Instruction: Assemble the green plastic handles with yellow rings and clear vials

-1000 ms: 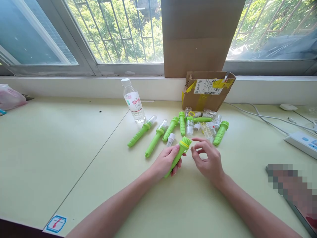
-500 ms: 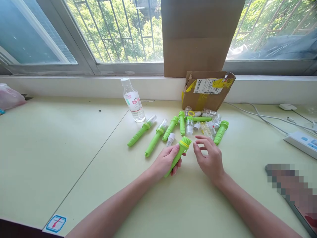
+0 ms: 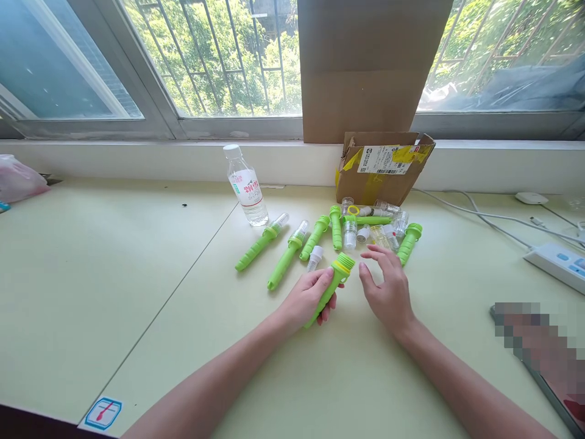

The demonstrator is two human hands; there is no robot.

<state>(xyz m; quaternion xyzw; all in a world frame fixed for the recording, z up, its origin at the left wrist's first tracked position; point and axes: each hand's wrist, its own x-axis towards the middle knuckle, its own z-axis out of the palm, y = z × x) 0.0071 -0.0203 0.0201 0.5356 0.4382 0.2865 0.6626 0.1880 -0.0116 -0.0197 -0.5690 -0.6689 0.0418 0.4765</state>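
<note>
My left hand (image 3: 307,300) is closed round a green plastic handle (image 3: 336,278) with grooved sides. The handle's threaded end tilts up to the right, with a yellow ring just under the threads. My right hand (image 3: 389,294) hovers to the right of that end, thumb and fingers apart and nothing between them. Beyond the left hand lies a small white-capped clear piece (image 3: 315,258). Two green handles with clear tips, (image 3: 260,245) being one, rest on the left. Past the right fingers lie a bare green handle (image 3: 409,242) and a clear ribbed cap (image 3: 350,235).
A pale table (image 3: 183,341) carries everything. Behind the pile stands an open cardboard box (image 3: 375,183); a water bottle (image 3: 249,194) is left of it. To the right are a power strip (image 3: 555,263) with cables and a phone (image 3: 539,366), its screen blurred.
My right hand has shifted slightly right, away from the threaded end, and its thumb and fingers have spread wider. The left hand and its green handle have barely moved.
</note>
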